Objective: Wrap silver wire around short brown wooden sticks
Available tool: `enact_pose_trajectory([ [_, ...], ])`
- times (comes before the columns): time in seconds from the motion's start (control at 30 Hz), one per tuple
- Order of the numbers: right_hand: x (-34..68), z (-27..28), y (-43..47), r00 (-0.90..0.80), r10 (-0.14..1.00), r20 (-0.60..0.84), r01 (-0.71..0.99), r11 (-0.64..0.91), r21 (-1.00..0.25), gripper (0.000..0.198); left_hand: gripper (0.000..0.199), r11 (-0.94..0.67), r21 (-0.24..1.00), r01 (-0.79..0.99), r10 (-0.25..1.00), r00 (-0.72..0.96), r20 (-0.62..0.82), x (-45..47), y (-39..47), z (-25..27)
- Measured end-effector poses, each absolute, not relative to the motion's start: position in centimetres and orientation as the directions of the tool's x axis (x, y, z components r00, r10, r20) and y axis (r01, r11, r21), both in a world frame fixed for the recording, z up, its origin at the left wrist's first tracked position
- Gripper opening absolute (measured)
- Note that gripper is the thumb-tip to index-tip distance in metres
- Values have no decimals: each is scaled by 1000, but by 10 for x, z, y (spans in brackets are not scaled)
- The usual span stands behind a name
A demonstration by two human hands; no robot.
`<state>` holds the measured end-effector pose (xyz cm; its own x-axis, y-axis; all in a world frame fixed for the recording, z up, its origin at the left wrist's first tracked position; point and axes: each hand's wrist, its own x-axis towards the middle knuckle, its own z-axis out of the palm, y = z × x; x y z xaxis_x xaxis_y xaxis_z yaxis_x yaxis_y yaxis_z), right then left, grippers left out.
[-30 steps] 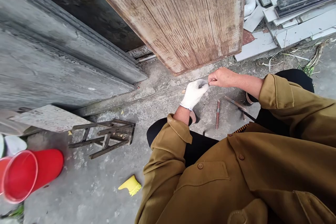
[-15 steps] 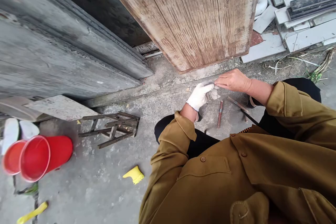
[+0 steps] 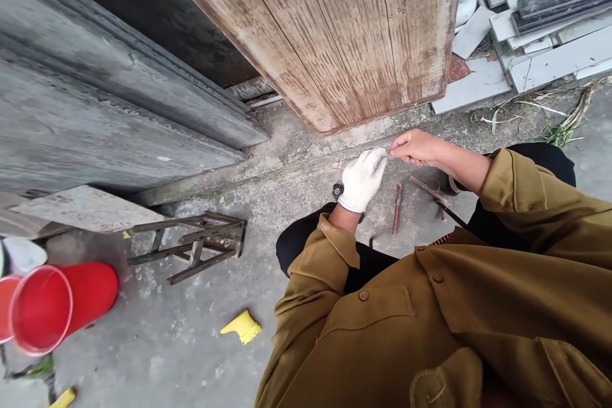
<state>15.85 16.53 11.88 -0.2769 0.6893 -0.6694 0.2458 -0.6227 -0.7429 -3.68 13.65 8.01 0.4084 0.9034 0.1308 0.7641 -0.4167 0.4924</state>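
My left hand (image 3: pixel 366 178), in a white knit glove, has its fingers curled together; what they hold is hidden. Bare and pinched, my right hand (image 3: pixel 415 146) meets the gloved fingertips. A thin strand (image 3: pixel 426 171), thread or wire, trails below the right hand; its upper end is too fine to follow. On the concrete beneath lies a short reddish-brown stick (image 3: pixel 397 209) with a paler band round its middle. To its right, a longer brown stick (image 3: pixel 428 189) lies at a slant, close to my right knee.
A weathered wooden door (image 3: pixel 335 44) stands ahead. Stacked tiles and boards (image 3: pixel 557 32) lie at right. On the left are a grey panel (image 3: pixel 119 95), a small wooden stool (image 3: pixel 196 245) on its side, a red bucket (image 3: pixel 90 296) and a yellow object (image 3: pixel 243 326) on the floor.
The gloved hand has turned so its back shows and its fingers have curled in. My right hand's fingers have bent into a pinch. The whole view has shifted slightly.
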Motion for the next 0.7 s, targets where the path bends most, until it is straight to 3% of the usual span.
enact_pose_trajectory([
  [0.13, 161, 112, 165, -313, 660, -683, 162, -672, -723, 11, 24, -409, 481, 776, 907, 402, 123, -35, 137, 81],
  [0.23, 161, 109, 164, -304, 668, -679, 218, -646, -732, 12, 23, -391, 496, 775, 913, 396, 100, -33, 138, 82],
  [0.33, 161, 108, 164, -265, 796, -544, 456, -393, -798, 11, 20, -325, 602, 729, 929, 366, 58, -30, 140, 82],
  [0.4, 164, 108, 163, -328, 887, -324, 614, -60, -787, 10, 16, -177, 765, 619, 947, 319, -39, -28, 141, 82],
  [0.47, 167, 108, 161, -454, 882, -126, 659, 237, -714, 9, 11, 96, 914, 393, 927, 299, -226, -27, 141, 80],
  [0.53, 169, 107, 159, -555, 831, -42, 629, 386, -675, 10, 13, 401, 908, 118, 840, 348, -416, -26, 139, 78],
  [0.6, 168, 106, 158, -584, 811, -31, 601, 407, -688, 11, 15, 590, 803, -79, 757, 399, -517, -26, 138, 77],
  [0.7, 161, 106, 158, -476, 870, -127, 598, 214, -773, 12, 16, 606, 776, -175, 769, 379, -514, -28, 137, 79],
])
